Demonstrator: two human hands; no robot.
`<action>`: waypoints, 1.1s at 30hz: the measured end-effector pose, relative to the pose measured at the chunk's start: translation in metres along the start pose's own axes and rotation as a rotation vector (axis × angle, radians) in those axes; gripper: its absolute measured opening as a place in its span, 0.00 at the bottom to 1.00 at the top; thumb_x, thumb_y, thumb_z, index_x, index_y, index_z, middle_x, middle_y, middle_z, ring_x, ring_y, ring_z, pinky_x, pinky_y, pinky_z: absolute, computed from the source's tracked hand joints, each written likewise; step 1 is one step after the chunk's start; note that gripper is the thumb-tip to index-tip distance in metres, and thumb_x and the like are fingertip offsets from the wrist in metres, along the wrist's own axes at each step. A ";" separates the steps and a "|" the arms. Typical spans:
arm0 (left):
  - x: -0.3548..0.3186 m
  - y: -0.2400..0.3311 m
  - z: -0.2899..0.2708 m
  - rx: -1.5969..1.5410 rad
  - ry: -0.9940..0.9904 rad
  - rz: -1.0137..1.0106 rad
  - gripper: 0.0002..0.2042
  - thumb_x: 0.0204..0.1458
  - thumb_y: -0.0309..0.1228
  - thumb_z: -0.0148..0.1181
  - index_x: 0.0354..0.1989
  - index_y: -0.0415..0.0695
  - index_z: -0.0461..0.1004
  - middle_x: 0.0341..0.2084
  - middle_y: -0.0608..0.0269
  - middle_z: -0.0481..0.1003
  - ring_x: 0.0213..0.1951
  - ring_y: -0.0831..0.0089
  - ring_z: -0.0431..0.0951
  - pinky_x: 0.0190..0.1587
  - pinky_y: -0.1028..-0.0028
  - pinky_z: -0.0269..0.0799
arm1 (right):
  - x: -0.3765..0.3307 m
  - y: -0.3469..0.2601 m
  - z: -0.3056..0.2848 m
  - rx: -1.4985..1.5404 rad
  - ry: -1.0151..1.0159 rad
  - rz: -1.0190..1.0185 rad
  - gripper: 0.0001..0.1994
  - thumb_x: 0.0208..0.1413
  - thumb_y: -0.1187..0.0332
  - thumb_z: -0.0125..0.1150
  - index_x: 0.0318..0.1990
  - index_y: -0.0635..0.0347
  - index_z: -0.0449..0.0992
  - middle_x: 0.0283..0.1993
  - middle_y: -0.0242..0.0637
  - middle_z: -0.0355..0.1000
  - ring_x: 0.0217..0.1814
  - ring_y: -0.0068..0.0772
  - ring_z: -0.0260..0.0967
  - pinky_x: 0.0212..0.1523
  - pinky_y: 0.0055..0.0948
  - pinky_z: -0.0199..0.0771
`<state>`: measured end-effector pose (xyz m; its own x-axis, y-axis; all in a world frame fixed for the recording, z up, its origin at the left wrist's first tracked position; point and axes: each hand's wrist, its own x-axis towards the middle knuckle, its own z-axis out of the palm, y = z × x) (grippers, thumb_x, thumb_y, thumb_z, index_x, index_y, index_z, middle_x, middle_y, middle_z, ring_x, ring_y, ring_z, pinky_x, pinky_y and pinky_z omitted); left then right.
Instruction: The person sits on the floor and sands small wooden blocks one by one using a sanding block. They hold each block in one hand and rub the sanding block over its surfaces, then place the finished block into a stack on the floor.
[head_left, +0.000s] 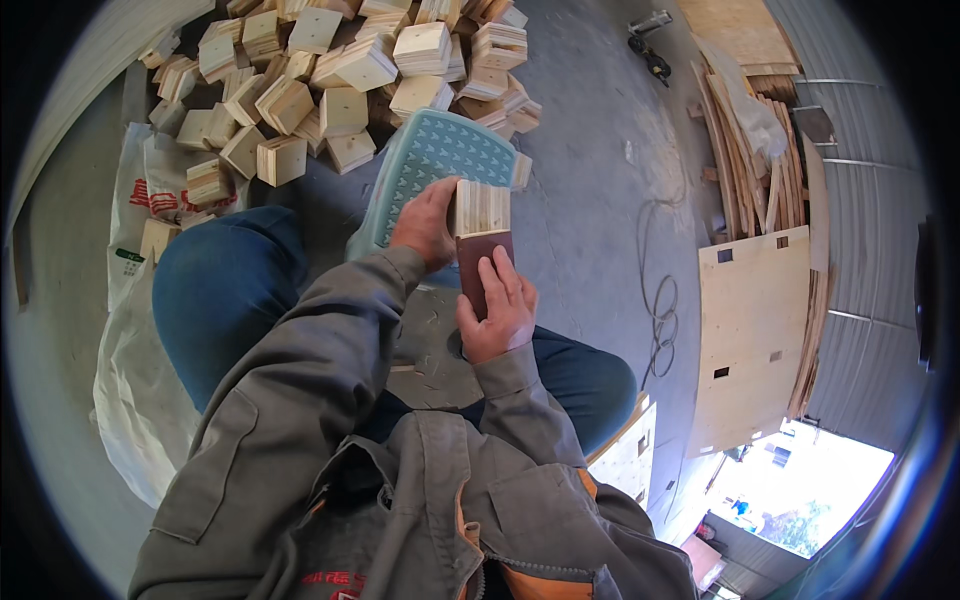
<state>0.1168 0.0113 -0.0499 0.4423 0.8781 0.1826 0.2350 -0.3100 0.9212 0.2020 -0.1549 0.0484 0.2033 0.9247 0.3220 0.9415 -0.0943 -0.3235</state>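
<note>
To the right of the right hand, open space runs over the smooth grey concrete floor as far as the thin, looped dark cable and the large pale plywood panel. Ahead, the turquoise plastic stool with a patterned top and the heaped pale square wooden blocks stand in the way; the blue-trousered left knee bars the left.

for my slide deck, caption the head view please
Left hand grips a wooden block, right hand a brown block, at a teal stool.
</note>
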 end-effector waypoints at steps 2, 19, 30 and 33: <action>0.001 0.001 0.000 -0.003 0.002 -0.008 0.40 0.43 0.38 0.81 0.67 0.46 0.68 0.59 0.47 0.76 0.60 0.44 0.77 0.64 0.54 0.73 | 0.011 0.004 0.004 0.020 0.008 0.012 0.34 0.45 0.71 0.76 0.65 0.57 0.78 0.75 0.43 0.68 0.64 0.59 0.67 0.66 0.52 0.71; -0.001 0.010 -0.010 0.010 -0.084 -0.050 0.50 0.34 0.35 0.86 0.70 0.52 0.64 0.63 0.53 0.74 0.63 0.47 0.75 0.66 0.54 0.71 | 0.112 0.090 0.042 0.080 0.059 0.188 0.32 0.51 0.62 0.72 0.65 0.64 0.77 0.73 0.55 0.70 0.74 0.58 0.68 0.75 0.48 0.64; 0.000 0.013 -0.005 0.028 -0.106 -0.079 0.53 0.34 0.37 0.85 0.73 0.47 0.62 0.63 0.46 0.72 0.65 0.46 0.75 0.68 0.57 0.72 | -0.061 0.088 0.004 0.567 -0.130 0.664 0.34 0.55 0.63 0.76 0.69 0.65 0.74 0.68 0.54 0.75 0.70 0.48 0.74 0.70 0.40 0.73; 0.000 0.005 -0.004 0.010 -0.119 -0.076 0.60 0.32 0.38 0.87 0.78 0.44 0.55 0.66 0.43 0.69 0.68 0.48 0.72 0.71 0.59 0.68 | -0.037 0.061 -0.010 0.846 -0.142 0.797 0.31 0.63 0.68 0.72 0.71 0.66 0.71 0.65 0.45 0.77 0.61 0.31 0.77 0.60 0.32 0.80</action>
<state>0.1146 0.0116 -0.0439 0.5220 0.8500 0.0702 0.2803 -0.2487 0.9271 0.2550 -0.1982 0.0258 0.5734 0.7524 -0.3242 0.0709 -0.4398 -0.8953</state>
